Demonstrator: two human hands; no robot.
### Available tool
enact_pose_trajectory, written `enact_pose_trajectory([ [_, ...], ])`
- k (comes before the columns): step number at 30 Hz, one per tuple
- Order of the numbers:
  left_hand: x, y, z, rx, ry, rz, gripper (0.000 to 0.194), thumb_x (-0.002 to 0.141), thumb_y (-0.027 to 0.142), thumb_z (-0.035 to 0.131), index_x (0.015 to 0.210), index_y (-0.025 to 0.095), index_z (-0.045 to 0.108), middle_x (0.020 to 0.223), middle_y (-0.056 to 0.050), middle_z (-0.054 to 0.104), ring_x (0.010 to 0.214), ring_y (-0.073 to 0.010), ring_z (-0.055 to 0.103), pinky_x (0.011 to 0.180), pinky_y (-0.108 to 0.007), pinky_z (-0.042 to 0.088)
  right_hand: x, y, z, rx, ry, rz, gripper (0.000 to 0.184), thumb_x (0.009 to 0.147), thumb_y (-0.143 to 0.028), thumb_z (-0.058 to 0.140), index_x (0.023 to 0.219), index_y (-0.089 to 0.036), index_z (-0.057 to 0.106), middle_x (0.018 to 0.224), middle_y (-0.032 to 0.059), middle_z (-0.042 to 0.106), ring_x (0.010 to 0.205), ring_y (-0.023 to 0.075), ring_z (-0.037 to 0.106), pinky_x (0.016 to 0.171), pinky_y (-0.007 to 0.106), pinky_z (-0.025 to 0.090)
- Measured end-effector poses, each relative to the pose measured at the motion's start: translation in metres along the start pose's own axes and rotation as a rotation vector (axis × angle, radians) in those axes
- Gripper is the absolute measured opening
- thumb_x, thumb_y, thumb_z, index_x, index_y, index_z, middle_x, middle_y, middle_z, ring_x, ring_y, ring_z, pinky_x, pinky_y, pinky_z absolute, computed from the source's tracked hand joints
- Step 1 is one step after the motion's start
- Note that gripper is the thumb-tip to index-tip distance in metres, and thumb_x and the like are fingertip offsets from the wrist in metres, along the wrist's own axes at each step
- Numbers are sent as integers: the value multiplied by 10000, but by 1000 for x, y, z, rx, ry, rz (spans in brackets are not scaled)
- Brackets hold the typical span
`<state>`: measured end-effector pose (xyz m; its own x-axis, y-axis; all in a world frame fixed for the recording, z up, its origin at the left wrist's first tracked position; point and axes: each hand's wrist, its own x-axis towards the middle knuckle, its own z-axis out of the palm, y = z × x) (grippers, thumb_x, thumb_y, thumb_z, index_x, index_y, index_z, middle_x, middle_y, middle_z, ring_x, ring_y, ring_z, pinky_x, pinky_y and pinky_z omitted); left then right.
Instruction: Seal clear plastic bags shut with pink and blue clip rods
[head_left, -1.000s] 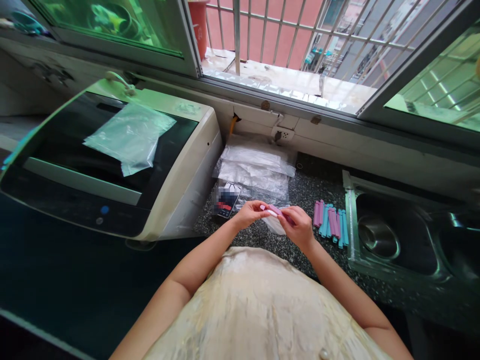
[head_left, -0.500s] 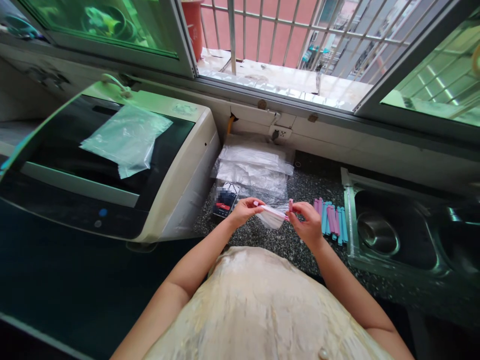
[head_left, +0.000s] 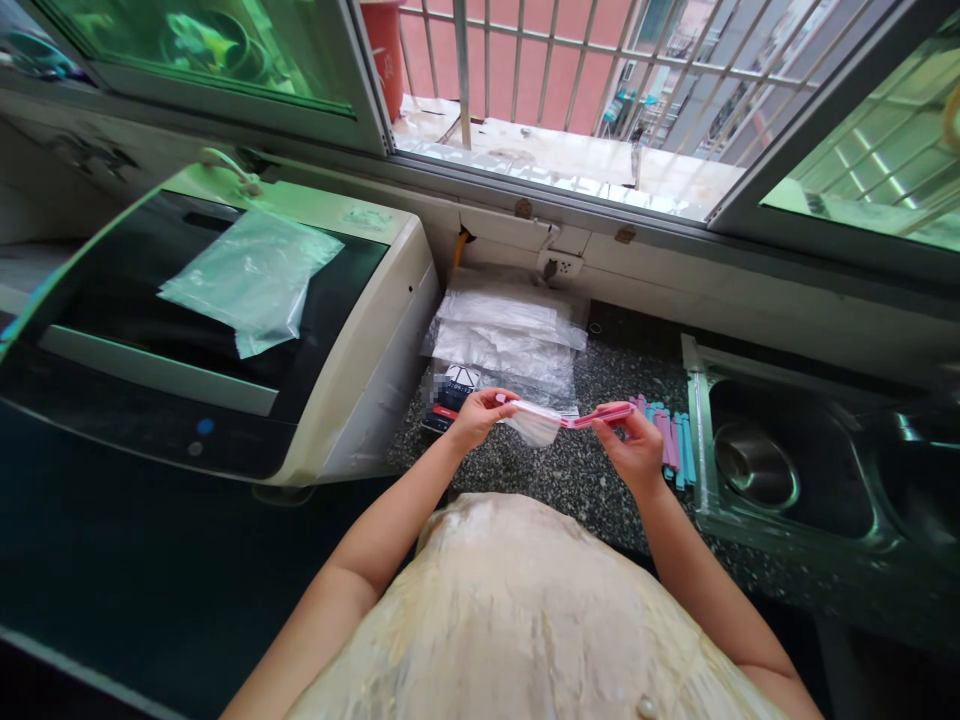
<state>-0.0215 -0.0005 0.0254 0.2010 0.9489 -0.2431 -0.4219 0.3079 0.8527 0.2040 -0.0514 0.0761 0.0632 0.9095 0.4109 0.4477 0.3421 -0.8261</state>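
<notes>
Between my hands is a pink bag sealing clip [head_left: 609,412], unfolded into two arms that meet at a joint near the middle. My left hand [head_left: 477,416] is closed, pinching the far-left end of the clip together with a small clear plastic bag [head_left: 537,429]. The bag hangs along the clip's left arm. My right hand [head_left: 634,452] is closed on the right arm, which points to the right and slightly up. Just beyond that hand, several pink and blue sealing clips [head_left: 679,448] lie side by side on the speckled counter [head_left: 517,478].
Clear plastic bags [head_left: 510,325] are layered at the back of the counter, with a dark box [head_left: 442,400] beside them. Left stands a washing machine [head_left: 360,360] with more plastic bags [head_left: 259,275] on its lid. A steel sink [head_left: 701,450] holding a metal bowl [head_left: 754,467] is on the right.
My right hand has shifted right, and the clip's right arm has swung out from upright to nearly flat. My left hand and the bag have moved slightly left.
</notes>
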Motion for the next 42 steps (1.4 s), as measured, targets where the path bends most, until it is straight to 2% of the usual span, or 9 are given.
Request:
enact_pose_trajectory([
  [8, -2, -2, 9, -97, 32, -17, 340, 400, 297, 819, 657, 126, 676, 567, 21, 587, 524, -53, 493, 542, -194, 383, -3, 15, -2, 240, 142, 200, 180, 665, -338, 691, 764, -197, 638, 808, 32, 656, 714, 155, 618, 639, 299, 513],
  [13, -1, -4, 14, -132, 37, -23, 353, 398, 299, 820, 665, 125, 669, 569, 24, 590, 527, -53, 495, 549, -195, 384, -8, 22, -4, 252, 207, 277, 219, 638, -347, 710, 776, -192, 641, 803, 33, 661, 676, 147, 610, 617, 301, 511],
  [18, -1, -5, 18, -145, 34, -40, 368, 390, 312, 821, 667, 127, 666, 573, 25, 596, 528, -54, 499, 563, -202, 399, -13, 24, -4, 246, 249, 287, 238, 633, -360, 709, 769, -180, 630, 757, 30, 655, 617, 134, 595, 565, 281, 502],
  [24, 0, -7, 19, -110, 21, -46, 389, 386, 333, 819, 679, 128, 667, 564, 23, 590, 522, -58, 496, 554, -207, 394, -15, 28, -7, 233, 238, 277, 219, 645, -339, 701, 771, -177, 625, 745, 32, 653, 588, 130, 588, 534, 275, 498],
  [31, 1, -7, 20, -67, 3, -35, 367, 414, 327, 812, 689, 128, 673, 573, 19, 588, 533, -58, 491, 568, -209, 390, -16, 30, -6, 236, 234, 263, 220, 653, -347, 697, 778, -183, 619, 762, 28, 657, 618, 141, 599, 568, 299, 512],
  [36, 1, -7, 21, -41, -1, -18, 362, 413, 325, 811, 684, 127, 676, 563, 21, 585, 520, -54, 486, 564, -209, 395, -15, 27, 0, 251, 194, 248, 187, 657, -345, 694, 737, -191, 625, 791, 29, 651, 661, 152, 609, 593, 313, 521],
  [42, 1, -6, 22, -19, -8, -1, 360, 412, 328, 811, 682, 131, 677, 583, 17, 599, 540, -60, 501, 569, -206, 408, -16, 22, 9, 274, 92, 290, 199, 666, -351, 686, 778, -197, 628, 785, 27, 645, 657, 144, 605, 592, 292, 517],
])
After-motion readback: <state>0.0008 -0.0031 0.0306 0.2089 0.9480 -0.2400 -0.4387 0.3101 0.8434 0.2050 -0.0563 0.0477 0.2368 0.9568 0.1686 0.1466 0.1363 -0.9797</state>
